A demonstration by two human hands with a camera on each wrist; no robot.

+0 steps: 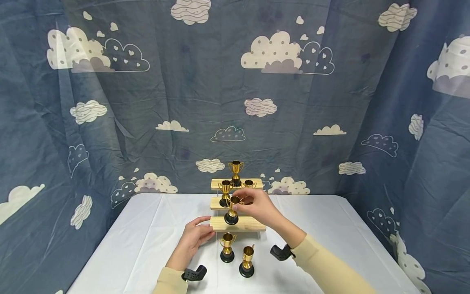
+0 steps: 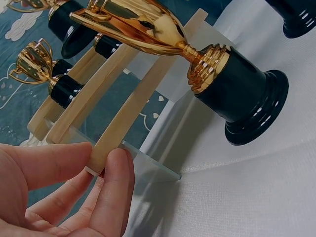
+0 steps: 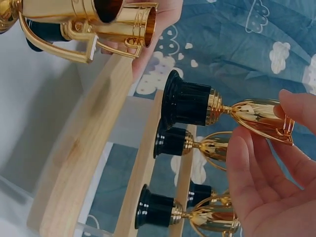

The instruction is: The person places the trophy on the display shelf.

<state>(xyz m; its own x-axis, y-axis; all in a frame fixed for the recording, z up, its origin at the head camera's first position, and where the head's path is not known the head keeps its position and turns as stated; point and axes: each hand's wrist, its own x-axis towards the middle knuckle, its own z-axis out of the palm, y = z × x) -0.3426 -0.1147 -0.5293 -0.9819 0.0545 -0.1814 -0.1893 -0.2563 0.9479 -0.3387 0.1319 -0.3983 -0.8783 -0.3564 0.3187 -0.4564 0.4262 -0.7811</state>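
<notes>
A three-step wooden stand sits mid-table. My right hand pinches the gold cup of a small black-based trophy, whose base is at the lowest step; in the right wrist view the fingers and thumb close on that cup. My left hand pinches the left end of the lowest step, thumb on one side and fingers on the other. One trophy tops the stand and two stand on the middle step. Two more wait on the table in front.
A white cloth covers the table, with blue cloud-print fabric hung behind and at both sides. The second loose trophy stands near the front edge between my forearms. Bare cloth lies left and right of the stand.
</notes>
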